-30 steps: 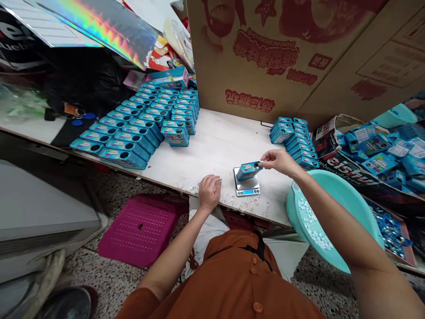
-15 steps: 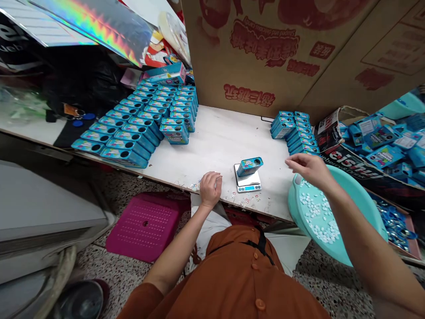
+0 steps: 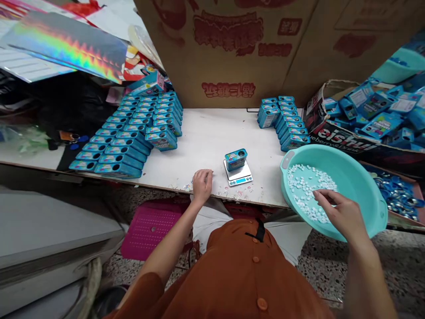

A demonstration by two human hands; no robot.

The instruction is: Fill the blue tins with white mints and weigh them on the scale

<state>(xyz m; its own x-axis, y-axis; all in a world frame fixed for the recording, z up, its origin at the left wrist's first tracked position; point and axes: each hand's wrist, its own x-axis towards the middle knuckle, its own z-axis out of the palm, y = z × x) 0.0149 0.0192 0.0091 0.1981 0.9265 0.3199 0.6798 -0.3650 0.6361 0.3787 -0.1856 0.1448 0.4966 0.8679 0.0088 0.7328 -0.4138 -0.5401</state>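
A small blue box (image 3: 236, 160) with a dark round hole in its top stands on a silver digital scale (image 3: 239, 175). Left of the scale, my left hand (image 3: 202, 184) rests at the table edge, fingers curled together; whether it holds anything is hidden. My right hand (image 3: 340, 212) is over the turquoise basin (image 3: 357, 177), its thumb and fingertips pinched together above the white pieces (image 3: 312, 190) lying inside. Anything between those fingertips is too small to make out.
Rows of blue boxes (image 3: 133, 139) stand at the left, and a smaller group (image 3: 287, 119) at the back right. A large cardboard carton (image 3: 229, 57) walls off the back. An open box (image 3: 352, 141) of blue packs and a tray of shiny lids (image 3: 398, 195) are at the right.
My right hand has moved from beside the basin's left rim to over the white pieces. The camera view has shifted; my left hand stays by the table edge.
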